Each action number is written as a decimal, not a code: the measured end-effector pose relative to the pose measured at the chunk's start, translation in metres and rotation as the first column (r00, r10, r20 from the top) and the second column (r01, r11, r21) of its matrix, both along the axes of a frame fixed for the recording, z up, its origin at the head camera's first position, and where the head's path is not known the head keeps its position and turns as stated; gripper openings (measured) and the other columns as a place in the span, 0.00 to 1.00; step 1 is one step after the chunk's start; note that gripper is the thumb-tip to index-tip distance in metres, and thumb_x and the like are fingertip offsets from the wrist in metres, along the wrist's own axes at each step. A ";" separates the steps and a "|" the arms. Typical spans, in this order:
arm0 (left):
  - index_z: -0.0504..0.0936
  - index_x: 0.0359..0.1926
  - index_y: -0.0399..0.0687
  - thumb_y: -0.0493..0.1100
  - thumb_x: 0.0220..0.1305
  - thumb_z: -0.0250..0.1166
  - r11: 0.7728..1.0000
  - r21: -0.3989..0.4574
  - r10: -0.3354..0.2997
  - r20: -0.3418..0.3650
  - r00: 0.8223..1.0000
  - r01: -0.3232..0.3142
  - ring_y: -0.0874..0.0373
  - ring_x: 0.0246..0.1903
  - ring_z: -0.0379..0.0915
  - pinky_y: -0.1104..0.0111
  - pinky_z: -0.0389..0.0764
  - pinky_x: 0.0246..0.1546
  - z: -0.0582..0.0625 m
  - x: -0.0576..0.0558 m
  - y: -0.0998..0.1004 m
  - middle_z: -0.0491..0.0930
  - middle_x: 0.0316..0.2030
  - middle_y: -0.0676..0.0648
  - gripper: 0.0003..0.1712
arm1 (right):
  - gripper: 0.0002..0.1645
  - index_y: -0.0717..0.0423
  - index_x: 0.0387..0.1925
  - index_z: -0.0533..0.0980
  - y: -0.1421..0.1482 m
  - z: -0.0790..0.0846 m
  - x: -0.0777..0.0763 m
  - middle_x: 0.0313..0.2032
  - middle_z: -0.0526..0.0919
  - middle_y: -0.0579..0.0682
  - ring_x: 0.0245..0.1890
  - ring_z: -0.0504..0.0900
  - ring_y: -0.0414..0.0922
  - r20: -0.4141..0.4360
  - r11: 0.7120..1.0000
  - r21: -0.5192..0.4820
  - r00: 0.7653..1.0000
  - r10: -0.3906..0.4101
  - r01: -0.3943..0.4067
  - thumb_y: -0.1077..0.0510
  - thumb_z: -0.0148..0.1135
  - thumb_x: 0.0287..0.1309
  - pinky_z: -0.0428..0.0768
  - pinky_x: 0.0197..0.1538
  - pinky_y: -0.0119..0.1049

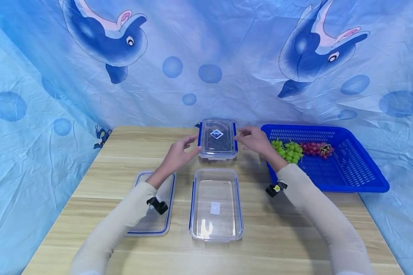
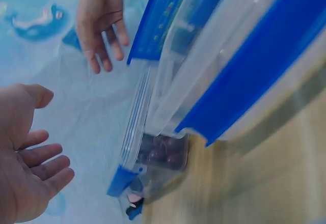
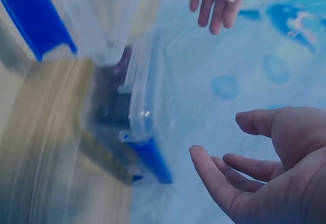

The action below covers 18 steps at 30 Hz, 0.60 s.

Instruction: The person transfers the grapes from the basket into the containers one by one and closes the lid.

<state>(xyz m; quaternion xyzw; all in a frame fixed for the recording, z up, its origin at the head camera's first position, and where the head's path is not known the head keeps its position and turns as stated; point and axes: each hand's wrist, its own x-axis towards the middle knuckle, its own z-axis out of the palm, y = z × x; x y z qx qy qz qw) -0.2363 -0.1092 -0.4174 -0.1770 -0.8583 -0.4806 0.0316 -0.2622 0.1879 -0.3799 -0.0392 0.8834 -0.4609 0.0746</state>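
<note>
A lidded clear food container (image 1: 217, 139) with blue side clips stands at the back middle of the table; dark red grapes (image 2: 165, 151) show through its wall in the left wrist view. My left hand (image 1: 180, 154) is at its left side, fingers spread and holding nothing. On its other side is my right hand (image 1: 254, 140), fingers loosely bent near the right clip, nothing between them. In front of it stands a second clear container (image 1: 216, 208), lidless and bare inside. A blue-edged lid (image 1: 160, 225) lies flat at left, partly hidden under the left forearm.
A blue plastic basket (image 1: 344, 160) stands at the right, with green grapes (image 1: 289, 151) and red grapes (image 1: 317, 149) inside. The wooden table (image 1: 99, 183) runs back to a blue curtain (image 1: 179, 34) with cartoon dolphins.
</note>
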 end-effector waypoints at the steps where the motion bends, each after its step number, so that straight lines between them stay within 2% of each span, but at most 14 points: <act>1: 0.71 0.72 0.46 0.55 0.71 0.66 1.000 -0.028 0.000 -0.018 1.000 -0.001 0.45 0.68 0.69 0.53 0.74 0.69 0.001 0.009 -0.001 0.73 0.69 0.42 0.35 | 0.32 0.56 0.71 0.71 0.001 0.002 0.007 0.61 0.79 0.59 0.53 0.84 0.56 -0.016 1.000 0.003 1.000 0.009 -0.009 0.48 0.63 0.71 0.89 0.45 0.44; 4: 0.70 0.73 0.49 0.58 0.69 0.66 0.994 -0.111 0.007 -0.055 0.998 -0.013 0.45 0.70 0.67 0.50 0.71 0.70 0.001 0.033 -0.003 0.72 0.70 0.43 0.37 | 0.31 0.57 0.70 0.71 0.006 0.006 0.025 0.61 0.79 0.60 0.54 0.84 0.57 -0.091 0.999 0.015 0.995 0.047 -0.046 0.48 0.62 0.71 0.89 0.45 0.45; 8: 0.69 0.74 0.49 0.59 0.68 0.68 0.981 -0.189 0.028 -0.071 0.997 -0.041 0.44 0.72 0.63 0.47 0.67 0.72 -0.002 0.062 -0.005 0.69 0.73 0.44 0.40 | 0.31 0.58 0.68 0.73 0.013 0.008 0.047 0.61 0.80 0.60 0.50 0.86 0.56 -0.175 0.997 0.024 0.981 0.081 -0.078 0.47 0.62 0.72 0.89 0.43 0.45; 11: 0.68 0.74 0.49 0.60 0.66 0.69 0.977 -0.213 0.009 -0.088 0.996 -0.028 0.44 0.73 0.61 0.46 0.64 0.73 -0.011 0.084 -0.008 0.66 0.74 0.45 0.41 | 0.29 0.56 0.67 0.75 0.017 0.009 0.061 0.60 0.81 0.58 0.50 0.86 0.55 -0.222 0.996 0.013 0.971 0.087 -0.086 0.46 0.63 0.71 0.89 0.45 0.47; 15: 0.68 0.74 0.49 0.63 0.64 0.70 0.974 -0.223 -0.056 -0.102 0.993 0.032 0.43 0.73 0.61 0.43 0.64 0.72 -0.028 0.114 -0.012 0.64 0.75 0.46 0.44 | 0.29 0.53 0.66 0.75 0.023 0.009 0.077 0.61 0.81 0.55 0.53 0.85 0.54 -0.296 0.996 0.013 0.951 0.093 -0.093 0.46 0.64 0.70 0.88 0.46 0.50; 18: 0.69 0.74 0.49 0.64 0.62 0.70 0.974 -0.219 -0.083 -0.109 0.991 0.057 0.42 0.73 0.62 0.41 0.66 0.70 -0.038 0.135 -0.013 0.63 0.76 0.47 0.46 | 0.29 0.51 0.66 0.76 0.028 0.010 0.087 0.61 0.81 0.54 0.52 0.85 0.52 -0.345 0.996 0.016 0.934 0.090 -0.091 0.46 0.65 0.69 0.87 0.44 0.48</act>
